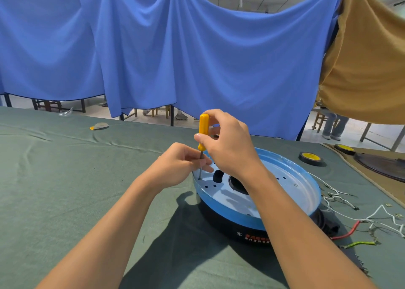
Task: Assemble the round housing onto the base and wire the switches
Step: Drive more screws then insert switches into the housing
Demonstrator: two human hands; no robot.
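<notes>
Looking at the head view: right hand (228, 144) is wrapped round the yellow handle of a screwdriver (203, 131) and holds it upright. Left hand (182, 163) is lower down and pinches the metal shaft between fingertips. So both hands are clamped on the same tool, one above the other, nearly touching. — tinker_42

Yep, and the tip sits in a small hole at the left edge of the round housing (282, 168). Where's that housing relative to the base (221, 225)? — wirenut

Right on top of it. Blue rim, pale inside, with the black base showing underneath along the near side. It sits on the green cloth (65, 179) over the table, right of centre. There's a dark opening in the middle of the housing, partly hidden behind the right forearm. — tinker_42

And the wiring? — wirenut

Loose on the cloth just right of the base: white wires (383, 214), a red wire (348, 231) and a green wire (359, 243). Can't tell what any of them connect to. A black and yellow tape roll (311, 158) lies beyond the housing, near its far rim. Blue curtain (197, 58) hangs behind the table. — tinker_42
</notes>
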